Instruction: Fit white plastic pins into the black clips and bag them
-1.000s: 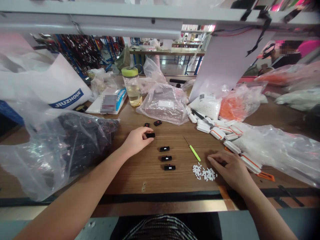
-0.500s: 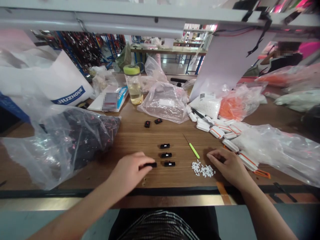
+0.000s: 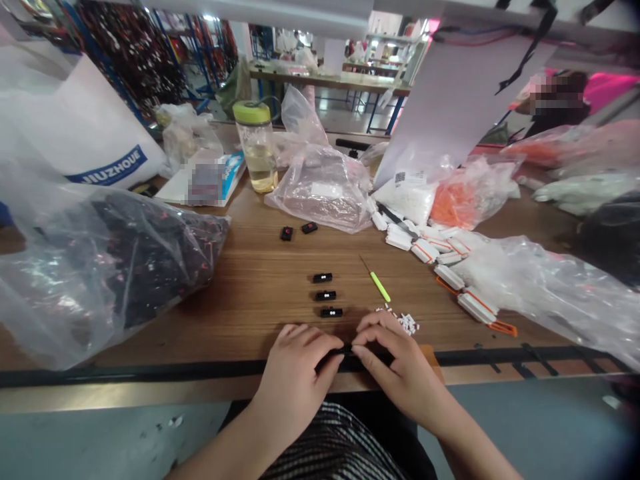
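Note:
At the table's front edge my left hand [image 3: 303, 363] pinches a small black connector housing [image 3: 345, 349] between thumb and fingers. My right hand [image 3: 400, 360] is closed in a pinch at the housing's right end; whatever sits between its fingertips is too small to make out. Just beyond my hands, three similar black connector housings [image 3: 327, 295] with white dots lie in a column. A heap of tiny white plastic pieces [image 3: 409, 325] is partly covered by my right hand. Behind it lies a pick with a green handle [image 3: 380, 287] and a thin metal tip.
Two black parts with red marks [image 3: 309, 228] lie farther back. At left is a clear bag of dark parts [image 3: 160, 247]. White and orange pieces [image 3: 425, 251] and plastic bags [image 3: 540, 280] line the right. A bottle [image 3: 261, 160] stands behind; a person [image 3: 557, 103] is in the distance.
My left hand has brought the black housing right and toward me. My right hand has left the side of the white heap and met it there. The view has tilted slightly downward.

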### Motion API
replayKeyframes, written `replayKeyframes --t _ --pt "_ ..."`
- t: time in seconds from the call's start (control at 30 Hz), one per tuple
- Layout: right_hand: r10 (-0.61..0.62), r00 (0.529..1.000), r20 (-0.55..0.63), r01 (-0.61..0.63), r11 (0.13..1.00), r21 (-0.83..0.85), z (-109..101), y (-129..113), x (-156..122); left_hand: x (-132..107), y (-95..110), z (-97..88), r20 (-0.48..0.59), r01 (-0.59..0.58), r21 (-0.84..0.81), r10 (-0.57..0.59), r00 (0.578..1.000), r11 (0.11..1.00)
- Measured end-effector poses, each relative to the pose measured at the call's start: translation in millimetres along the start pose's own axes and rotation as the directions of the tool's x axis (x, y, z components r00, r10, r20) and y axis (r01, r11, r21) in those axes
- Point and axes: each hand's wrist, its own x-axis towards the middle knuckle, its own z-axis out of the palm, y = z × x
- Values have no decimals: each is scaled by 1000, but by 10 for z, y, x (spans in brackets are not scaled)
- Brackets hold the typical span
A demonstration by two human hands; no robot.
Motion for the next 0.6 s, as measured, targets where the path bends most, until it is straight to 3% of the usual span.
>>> replayKeyframes --t 0.6 --pt "-132 991 6 131 970 -204 63 -70 37 -18 -8 18 -11 15 -19 -15 1000 1000"
